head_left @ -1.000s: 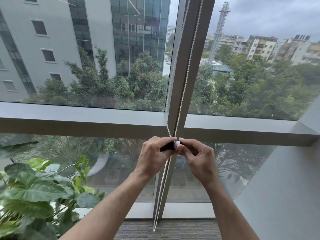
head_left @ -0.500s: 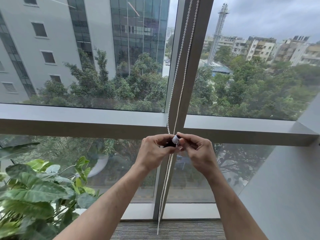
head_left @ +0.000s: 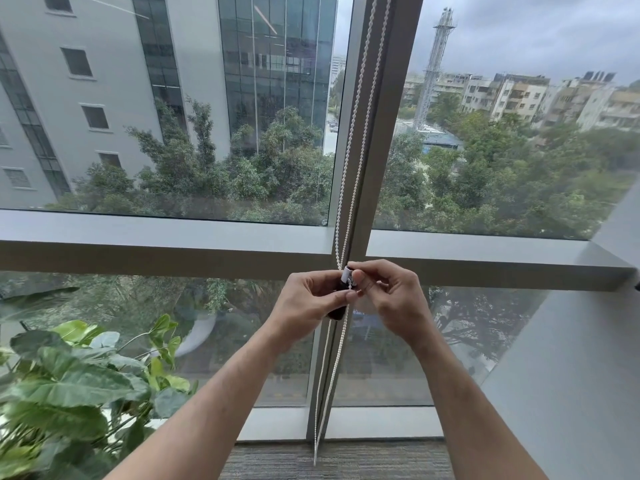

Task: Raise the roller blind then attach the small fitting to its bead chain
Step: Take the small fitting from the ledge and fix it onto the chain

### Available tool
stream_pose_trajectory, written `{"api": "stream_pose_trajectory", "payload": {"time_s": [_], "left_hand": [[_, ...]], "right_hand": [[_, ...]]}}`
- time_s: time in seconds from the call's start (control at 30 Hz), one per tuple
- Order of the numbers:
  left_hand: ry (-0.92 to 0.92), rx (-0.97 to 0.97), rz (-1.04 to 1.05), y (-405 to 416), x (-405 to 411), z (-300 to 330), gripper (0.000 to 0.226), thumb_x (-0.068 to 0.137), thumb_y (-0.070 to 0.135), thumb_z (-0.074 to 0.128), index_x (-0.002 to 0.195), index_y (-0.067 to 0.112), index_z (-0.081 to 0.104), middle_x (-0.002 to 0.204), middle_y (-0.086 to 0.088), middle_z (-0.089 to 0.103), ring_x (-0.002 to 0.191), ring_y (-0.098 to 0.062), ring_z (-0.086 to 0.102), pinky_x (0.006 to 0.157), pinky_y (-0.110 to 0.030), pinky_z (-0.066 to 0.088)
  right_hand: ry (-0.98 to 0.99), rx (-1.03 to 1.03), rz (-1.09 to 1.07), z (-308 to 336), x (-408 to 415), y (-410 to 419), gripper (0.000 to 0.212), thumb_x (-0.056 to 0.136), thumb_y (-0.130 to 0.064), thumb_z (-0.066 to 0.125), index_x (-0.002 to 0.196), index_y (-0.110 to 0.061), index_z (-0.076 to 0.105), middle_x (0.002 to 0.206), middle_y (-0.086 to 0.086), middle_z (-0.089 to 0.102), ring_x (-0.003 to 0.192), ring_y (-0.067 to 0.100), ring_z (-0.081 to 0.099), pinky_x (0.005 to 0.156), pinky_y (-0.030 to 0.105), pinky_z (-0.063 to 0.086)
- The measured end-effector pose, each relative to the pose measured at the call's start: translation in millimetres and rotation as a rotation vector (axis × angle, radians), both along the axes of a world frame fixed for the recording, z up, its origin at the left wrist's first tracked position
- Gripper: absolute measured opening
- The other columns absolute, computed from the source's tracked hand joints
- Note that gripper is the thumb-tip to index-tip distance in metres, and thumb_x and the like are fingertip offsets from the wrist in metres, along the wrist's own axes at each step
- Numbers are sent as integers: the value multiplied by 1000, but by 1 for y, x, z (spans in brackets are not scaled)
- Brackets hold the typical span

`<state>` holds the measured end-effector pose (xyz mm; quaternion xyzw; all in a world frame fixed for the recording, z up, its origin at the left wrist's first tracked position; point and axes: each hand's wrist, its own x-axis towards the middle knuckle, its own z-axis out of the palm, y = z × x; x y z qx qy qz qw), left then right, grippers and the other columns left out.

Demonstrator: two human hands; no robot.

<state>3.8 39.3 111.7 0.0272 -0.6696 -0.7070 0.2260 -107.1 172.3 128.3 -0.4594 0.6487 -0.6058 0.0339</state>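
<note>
A white bead chain [head_left: 360, 98] hangs in a long loop down the grey window mullion [head_left: 384, 133], reaching almost to the carpet. The blind itself is out of view above. At the level of the horizontal window bar, my left hand [head_left: 311, 303] grips a small dark fitting with a white end [head_left: 345, 275], held against the chain. My right hand [head_left: 388, 292] pinches the fitting's white end and the chain from the right. Both hands touch each other around the fitting; most of it is hidden by my fingers.
A leafy green pot plant [head_left: 69, 386] stands at the lower left, close to my left forearm. A grey wall [head_left: 571, 375] slants in on the right. Grey carpet [head_left: 332, 462] lies below the window. Buildings and trees show outside.
Both hands have shifted slightly up and right along the chain. The fitting has turned from lying sideways to nearly upright, its white end now on top.
</note>
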Motion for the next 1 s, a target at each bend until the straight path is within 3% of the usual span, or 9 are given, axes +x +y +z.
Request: {"api": "stream_pose_trajectory", "payload": {"time_s": [0.13,0.3,0.57,0.73,0.9,1.0], "left_hand": [[-1,27,-26,-2,6,-2,27,84,9,74,111,14,76,93,2,78,77,-4,67,68,-29,60],[-14,66,-38,-5,11,-2,35,81,18,75,115,10,74,98,-2,79,79,-4,68,66,-30,59],[-12,94,-62,-11,19,-4,35,83,19,74,117,11,73,105,-9,77,87,-11,70,68,-33,59],[-12,99,-80,-10,22,-5,34,84,20,74,117,14,73,104,-5,78,85,-10,69,69,-34,59],[-18,133,-77,-10,20,-5,38,81,24,77,117,14,73,109,-10,76,92,-21,66,78,-44,59],[-22,134,-82,-10,19,-4,37,82,22,76,118,14,73,107,-8,76,92,-21,66,80,-47,59]], "right_hand": [[8,13,57,5,0,-1,22,90,-12,72,99,-32,76,90,-7,77,81,7,73,71,20,56],[11,-11,82,5,0,-4,19,89,-19,71,100,-33,77,93,-1,77,82,17,74,75,32,60],[39,-9,94,2,7,-9,20,89,-23,70,101,-37,77,94,-5,75,83,17,73,76,36,60],[67,-33,90,0,6,-9,21,90,-14,69,102,-29,77,94,-9,73,81,13,71,72,27,57],[93,-49,61,-1,5,-10,20,90,-17,71,104,-29,77,97,0,75,85,20,73,78,42,61],[96,-26,73,2,1,-9,19,89,-14,71,105,-22,78,97,2,75,87,21,73,79,44,61]]}}
